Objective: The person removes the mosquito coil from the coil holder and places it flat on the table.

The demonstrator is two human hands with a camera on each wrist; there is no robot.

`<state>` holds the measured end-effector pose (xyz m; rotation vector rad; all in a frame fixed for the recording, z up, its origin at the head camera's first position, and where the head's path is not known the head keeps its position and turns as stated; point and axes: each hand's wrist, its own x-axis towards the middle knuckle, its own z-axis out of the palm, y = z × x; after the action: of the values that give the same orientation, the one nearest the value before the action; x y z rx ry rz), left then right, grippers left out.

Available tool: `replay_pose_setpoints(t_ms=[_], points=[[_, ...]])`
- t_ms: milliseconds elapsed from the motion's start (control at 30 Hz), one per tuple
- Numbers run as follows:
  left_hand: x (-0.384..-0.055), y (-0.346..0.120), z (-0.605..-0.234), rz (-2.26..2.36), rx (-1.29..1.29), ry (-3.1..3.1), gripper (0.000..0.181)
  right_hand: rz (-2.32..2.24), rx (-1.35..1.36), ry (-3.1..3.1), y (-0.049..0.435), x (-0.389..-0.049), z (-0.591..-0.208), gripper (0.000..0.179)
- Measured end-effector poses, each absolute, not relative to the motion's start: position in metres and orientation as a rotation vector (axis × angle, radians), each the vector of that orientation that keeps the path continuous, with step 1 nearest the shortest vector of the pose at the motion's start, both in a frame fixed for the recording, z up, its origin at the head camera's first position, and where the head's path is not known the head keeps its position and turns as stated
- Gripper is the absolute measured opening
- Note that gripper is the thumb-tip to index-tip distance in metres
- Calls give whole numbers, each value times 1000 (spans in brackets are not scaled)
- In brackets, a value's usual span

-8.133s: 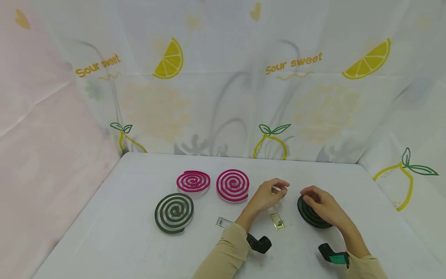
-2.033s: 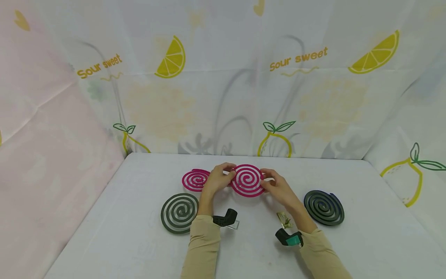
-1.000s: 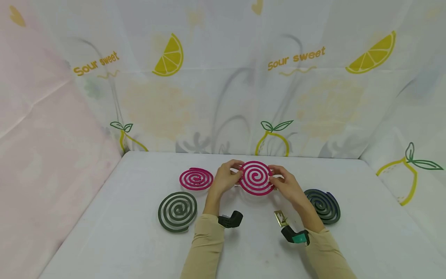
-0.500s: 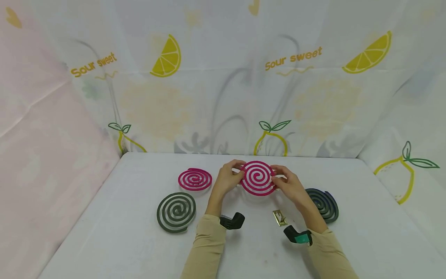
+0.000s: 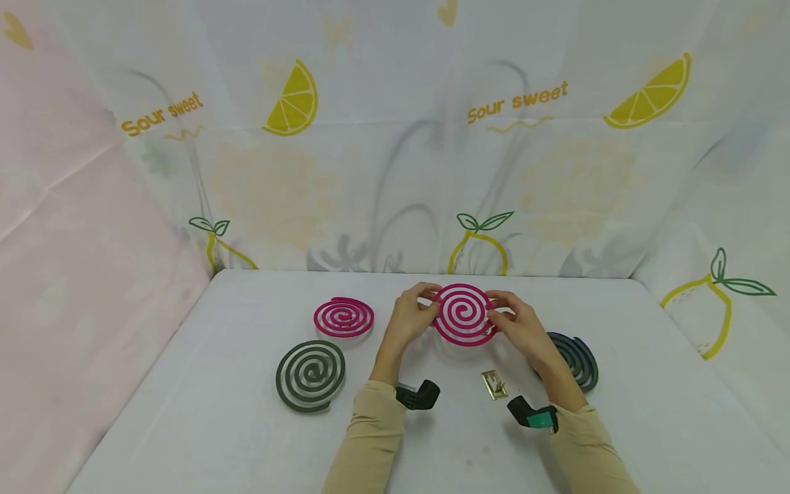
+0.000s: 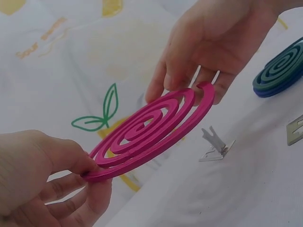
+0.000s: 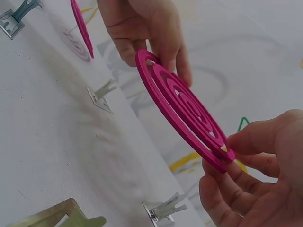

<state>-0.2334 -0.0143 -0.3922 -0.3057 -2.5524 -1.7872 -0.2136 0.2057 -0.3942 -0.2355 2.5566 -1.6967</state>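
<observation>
Both hands hold a pink mosquito coil (image 5: pixel 464 314) above the far part of the table. My left hand (image 5: pixel 407 317) pinches its left rim, thumb on top and fingers below. Opposite, the right hand (image 5: pixel 521 328) pinches the right rim the same way. On the table under the coil, small silver coil stands (image 7: pixel 102 94) with upright prongs show in the right wrist view, another stand (image 7: pixel 163 208) being close under the right hand. Left of the hands, a second pink coil (image 5: pixel 343 317) sits raised over its shadow.
A dark green coil (image 5: pixel 310 376) lies at the left. Partly behind the right forearm is a green coil (image 5: pixel 577 361) stacked on a blue one. Between the forearms lies a gold stand (image 5: pixel 494 385); one more stand (image 7: pixel 16 19) appears in the right wrist view.
Eight seconds ago the pink coil sat apart from the hands, and the right hand was on the green coil. Since two seconds ago both hands hold the pink coil; it has shifted right.
</observation>
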Motion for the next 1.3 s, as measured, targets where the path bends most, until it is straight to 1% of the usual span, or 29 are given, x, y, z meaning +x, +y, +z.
replay_pose_setpoints(t_ms=[467, 1000, 1300], points=[[-235, -8, -396, -1802, -319, -2584, 29, -1631, -234, 2641, 214, -212, -395, 39], [-230, 4, -396, -1747, -407, -2640, 29, -1590, -216, 2658, 228, -210, -396, 36], [-228, 3, -392, -1590, -448, -2696, 28, -1570, -250, 2646, 234, -209, -392, 39]])
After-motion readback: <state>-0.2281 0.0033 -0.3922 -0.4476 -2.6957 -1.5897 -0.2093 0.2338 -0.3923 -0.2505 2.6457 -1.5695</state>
